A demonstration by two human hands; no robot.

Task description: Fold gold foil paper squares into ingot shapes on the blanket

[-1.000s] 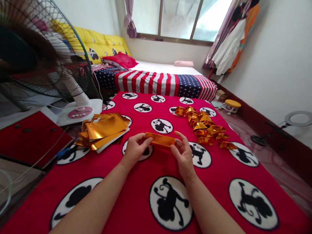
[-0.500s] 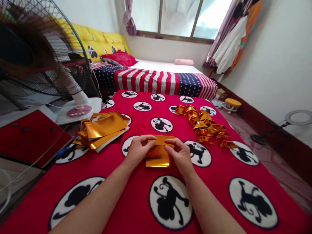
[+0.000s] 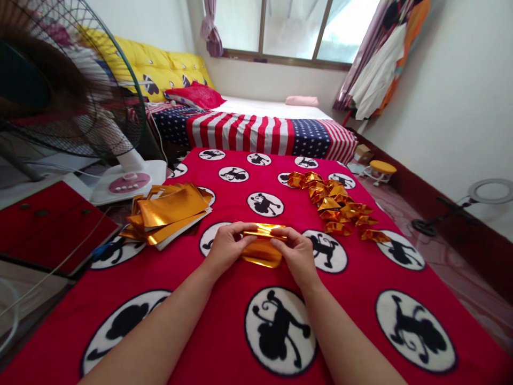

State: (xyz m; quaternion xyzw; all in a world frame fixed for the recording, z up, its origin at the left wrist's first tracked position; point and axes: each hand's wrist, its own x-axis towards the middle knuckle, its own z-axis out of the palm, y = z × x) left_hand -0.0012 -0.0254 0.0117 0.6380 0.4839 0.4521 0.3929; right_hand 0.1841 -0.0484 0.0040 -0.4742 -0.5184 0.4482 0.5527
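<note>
Between my two hands is a sheet of gold foil paper [image 3: 262,252], its far part folded into a shiny band. My left hand [image 3: 226,243] pinches the left end of that band between thumb and fingers. At the right end, my right hand [image 3: 296,248] grips it the same way. The sheet's near part slopes down toward me over the red cloth [image 3: 216,331]. A loose stack of gold foil paper [image 3: 172,208] lies to the left. Several folded gold paper ingots [image 3: 331,204] are heaped at the right.
A standing fan [image 3: 132,179] with blurred blades stands at the left, beside a red-topped cabinet [image 3: 60,224]. Beyond the cloth's far edge is a bed [image 3: 264,133]. A yellow stool [image 3: 382,168] and a ring light [image 3: 491,191] are on the right.
The far part of the gold foil paper has been folded over into a narrower band, and its near edge has lifted and drawn away from me. Both hands keep their grip.
</note>
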